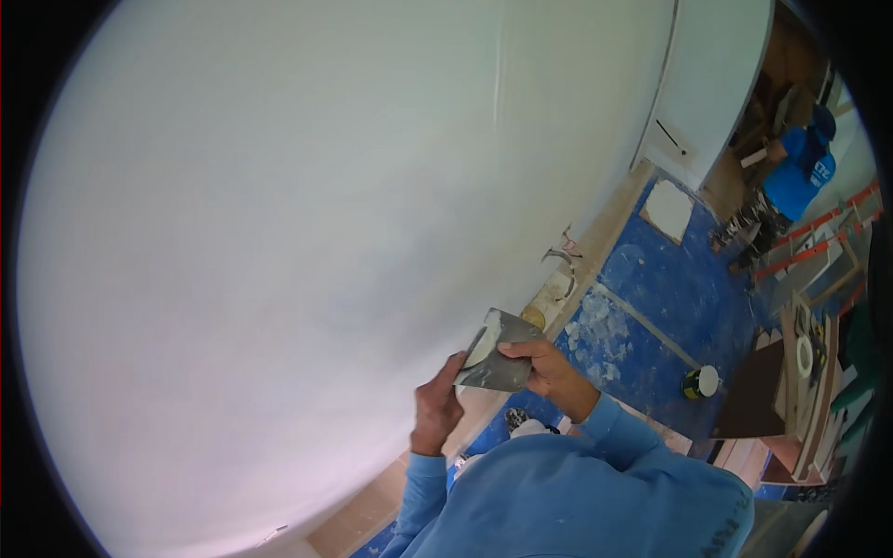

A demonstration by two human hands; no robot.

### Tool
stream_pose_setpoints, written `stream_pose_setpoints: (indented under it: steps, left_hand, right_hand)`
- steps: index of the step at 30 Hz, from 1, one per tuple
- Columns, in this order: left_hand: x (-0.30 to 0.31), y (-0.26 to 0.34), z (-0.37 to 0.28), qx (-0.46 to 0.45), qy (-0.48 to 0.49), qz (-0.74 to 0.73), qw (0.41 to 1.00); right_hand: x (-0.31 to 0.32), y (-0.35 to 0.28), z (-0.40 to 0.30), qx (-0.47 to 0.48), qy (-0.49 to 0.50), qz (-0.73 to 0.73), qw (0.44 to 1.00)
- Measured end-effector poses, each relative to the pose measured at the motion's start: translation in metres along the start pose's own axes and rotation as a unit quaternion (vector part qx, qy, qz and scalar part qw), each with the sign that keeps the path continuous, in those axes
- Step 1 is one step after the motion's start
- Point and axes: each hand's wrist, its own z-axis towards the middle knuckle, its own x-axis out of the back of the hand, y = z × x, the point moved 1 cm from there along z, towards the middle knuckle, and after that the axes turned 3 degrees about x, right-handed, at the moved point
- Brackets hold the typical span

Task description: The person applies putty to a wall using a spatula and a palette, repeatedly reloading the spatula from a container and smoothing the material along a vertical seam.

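My right hand [548, 366] grips a flat grey plate [513, 349], like a plasterer's blade or hawk, with its thumb on top. White filler lies along the plate's left side. At the plate's lower left edge is my left hand [439, 404], its fingers closed about something the view does not settle, perhaps a second blade. Both hands are in front of a large, smooth white wall [314, 209]. Wires [571, 244] stick out of the wall's foot, beyond the plate.
Blue floor covering [656, 279] bears white splashes. A bucket [700, 382] stands on it, near stacked boards [753, 390] holding a tape roll [804, 356]. Farther off are a white-coated board [668, 209], an orange ladder [802, 251] and a co-worker in a blue shirt [799, 167].
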Motion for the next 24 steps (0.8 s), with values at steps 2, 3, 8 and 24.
stream_pose_setpoints:
  steps: [2,3,8,24]
  left_hand:
    - [0.007,-0.007,-0.006,-0.004,-0.049,0.043,0.998]
    - [0.007,-0.011,-0.012,0.005,-0.082,0.072,0.994]
    - [-0.008,-0.033,-0.059,0.130,-0.129,0.116,0.976]
    - [-0.032,-0.039,-0.147,0.277,-0.053,-0.063,0.957]
  right_hand:
    - [0.002,0.004,-0.002,0.029,-0.024,-0.001,0.999]
    - [0.008,0.005,0.000,0.059,0.009,-0.018,0.998]
    - [0.033,-0.015,0.033,0.254,0.069,-0.156,0.952]
    - [-0.025,0.022,0.042,0.427,0.015,-0.651,0.627]
